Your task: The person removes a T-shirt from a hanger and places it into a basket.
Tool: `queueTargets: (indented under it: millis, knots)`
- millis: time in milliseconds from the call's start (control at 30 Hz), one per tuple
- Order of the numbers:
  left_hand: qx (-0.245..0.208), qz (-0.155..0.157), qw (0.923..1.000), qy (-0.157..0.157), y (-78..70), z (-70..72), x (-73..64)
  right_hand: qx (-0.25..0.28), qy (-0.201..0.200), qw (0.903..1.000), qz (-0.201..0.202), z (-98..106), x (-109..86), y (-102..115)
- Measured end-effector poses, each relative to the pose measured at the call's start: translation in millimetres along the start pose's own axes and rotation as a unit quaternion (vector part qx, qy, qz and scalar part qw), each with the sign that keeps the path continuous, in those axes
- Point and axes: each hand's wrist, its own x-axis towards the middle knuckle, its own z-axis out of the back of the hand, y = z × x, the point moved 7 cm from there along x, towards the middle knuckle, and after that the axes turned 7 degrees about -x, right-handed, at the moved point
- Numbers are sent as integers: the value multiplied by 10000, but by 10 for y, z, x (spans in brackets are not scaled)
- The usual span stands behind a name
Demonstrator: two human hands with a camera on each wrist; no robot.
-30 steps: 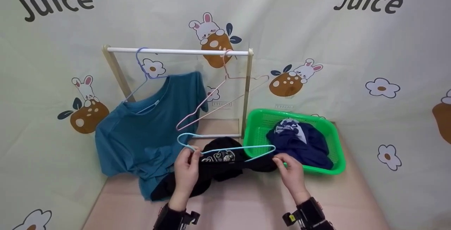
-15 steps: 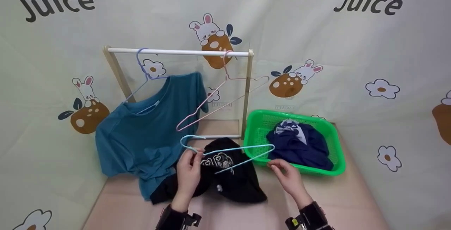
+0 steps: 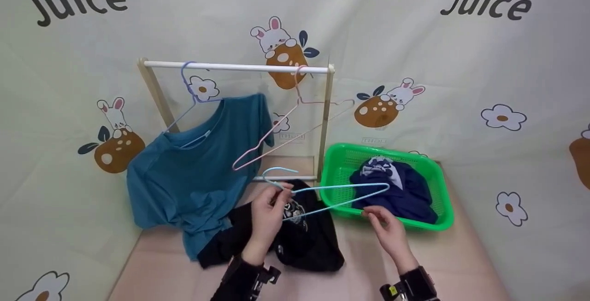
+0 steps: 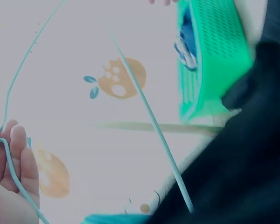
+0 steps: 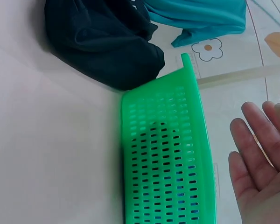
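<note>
Near the neck of a light blue wire hanger (image 3: 341, 185), my left hand (image 3: 268, 215) pinches the wire between thumb and fingers. The hanger's hook curls up to the left and its right arm points bare over the basket. Below it a black garment (image 3: 318, 245) with a white print bunches toward the table. In the left wrist view the hanger's lower bar runs into the black cloth (image 4: 233, 154); that end is hidden. My right hand (image 3: 389, 234) hovers at the front rim of the green basket (image 3: 329, 176), fingers loosely extended and holding nothing.
A white-barred rack (image 3: 230, 66) stands behind. From it hang a purple hanger (image 3: 186, 84) bearing a teal T-shirt (image 3: 198, 167), and a bare pink hanger (image 3: 265, 139). The basket contains a navy garment (image 3: 398, 195). A printed cloth backdrop (image 3: 392, 24) encloses the table.
My right hand has let go of the black garment, whose right part has dropped. My left hand has carried the hanger to the right.
</note>
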Motion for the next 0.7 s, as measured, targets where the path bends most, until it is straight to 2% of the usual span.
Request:
queueTargets:
  millis: [67,167,300,433,500,567,700]
  knots:
    - [-159,118,9998,15,64,-70,32,-4,-1,10000,-30,16,3,-24]
    - [-366,136,9992,-61,33,-143,105,-18,14,9999,-132,49,5,-37]
    - [-683,101,9972,-273,-90,-190,229,-15,46,9998,-216,72,8,-29]
    - [-990,-6,9945,-353,-259,-221,368,80,71,9996,-265,57,11,-29]
    - [-944,-174,9947,-373,-341,-211,432,74,80,9995,-310,45,7,-11]
    - [-798,-382,9953,-407,-420,-175,491,12,114,9994,-334,51,5,100]
    - [-400,-708,9951,-558,-537,-14,607,-41,168,9992,-364,100,6,318]
